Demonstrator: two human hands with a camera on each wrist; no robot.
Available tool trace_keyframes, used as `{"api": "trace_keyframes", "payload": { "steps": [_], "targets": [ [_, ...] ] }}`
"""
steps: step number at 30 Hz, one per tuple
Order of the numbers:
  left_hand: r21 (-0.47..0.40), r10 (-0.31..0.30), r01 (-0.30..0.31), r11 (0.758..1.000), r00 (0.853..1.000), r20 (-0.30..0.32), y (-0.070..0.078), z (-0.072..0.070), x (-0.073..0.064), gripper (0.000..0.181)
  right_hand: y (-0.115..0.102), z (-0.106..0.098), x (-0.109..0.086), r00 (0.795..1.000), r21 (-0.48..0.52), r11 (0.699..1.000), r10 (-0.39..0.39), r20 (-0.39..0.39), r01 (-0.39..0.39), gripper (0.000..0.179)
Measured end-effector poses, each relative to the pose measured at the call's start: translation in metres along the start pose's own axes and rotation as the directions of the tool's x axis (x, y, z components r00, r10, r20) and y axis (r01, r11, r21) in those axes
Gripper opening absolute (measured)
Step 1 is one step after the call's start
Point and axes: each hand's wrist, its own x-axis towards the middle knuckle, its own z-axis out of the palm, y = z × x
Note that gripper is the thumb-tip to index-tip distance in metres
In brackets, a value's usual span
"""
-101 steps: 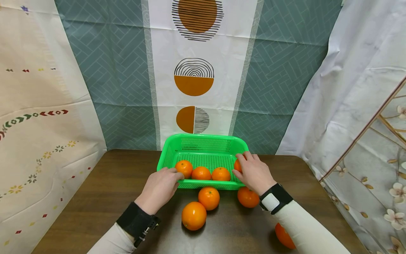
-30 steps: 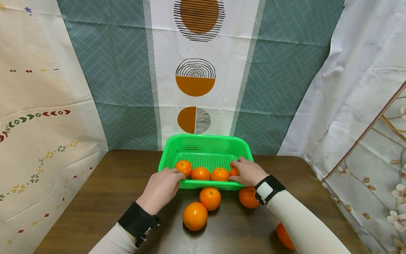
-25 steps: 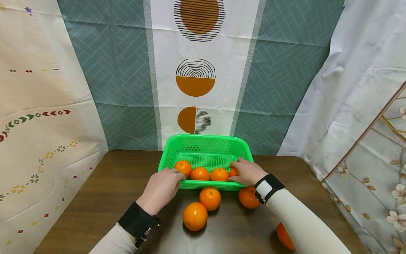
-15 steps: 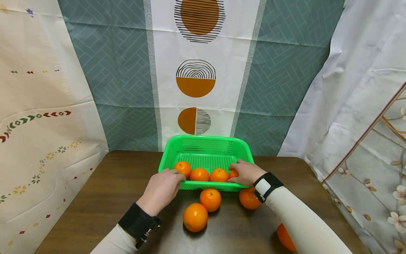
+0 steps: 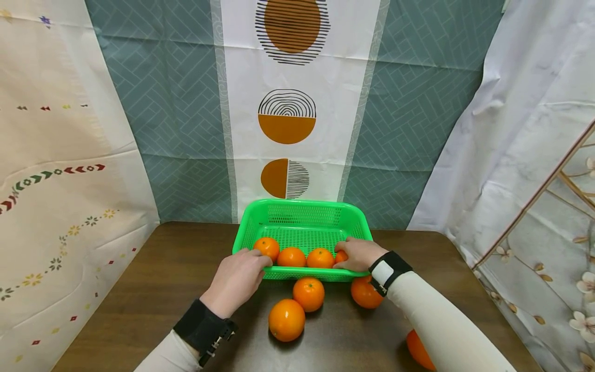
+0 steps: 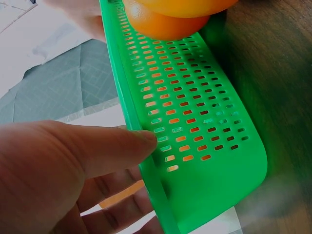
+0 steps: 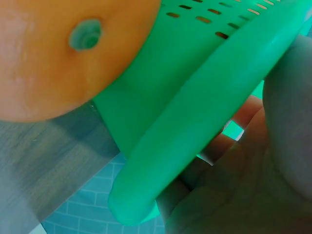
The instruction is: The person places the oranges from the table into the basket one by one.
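In the head view a green plastic basket (image 5: 302, 201) with perforated walls sits at the back of the table. Along its near wall lies a row of oranges: a left one (image 5: 267, 249), then a second (image 5: 292, 257) and a third (image 5: 320, 258). My left hand (image 5: 238, 274) grips the basket's front-left rim; in the left wrist view its thumb (image 6: 122, 144) presses the outside of the wall, fingers inside. My right hand (image 5: 358, 253) reaches over the front-right rim and holds an orange (image 5: 341, 256) at the row's right end, mostly covered by the fingers.
In front of the basket, two oranges touch: a farther one (image 5: 309, 294) and a nearer one (image 5: 286, 320). Another orange (image 5: 365, 292) stands by the basket's front-right corner. One more orange (image 5: 418, 350) is partly under the right sleeve. Curtains hang behind the brown table (image 5: 139, 305).
My right hand has brought its orange left and nearer, against the end of the row. The row has crept slightly left. My left hand has stayed on the rim.
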Motion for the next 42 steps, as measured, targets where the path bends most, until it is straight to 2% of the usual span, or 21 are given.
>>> {"api": "trace_keyframes", "payload": {
  "steps": [24, 42],
  "targets": [
    [0.019, -0.009, 0.009, 1.0, 1.0, 0.016, 0.001, 0.001, 0.0, 0.023, 0.011, 0.013, 0.014, 0.999, -0.018, 1.0, 0.004, 0.037, -0.004, 0.047],
    [0.008, -0.008, 0.008, 1.0, 1.0, 0.015, 0.0, 0.001, 0.0, 0.021, 0.004, 0.007, 0.007, 0.999, -0.009, 1.0, -0.015, 0.04, 0.015, 0.051]
  ]
}}
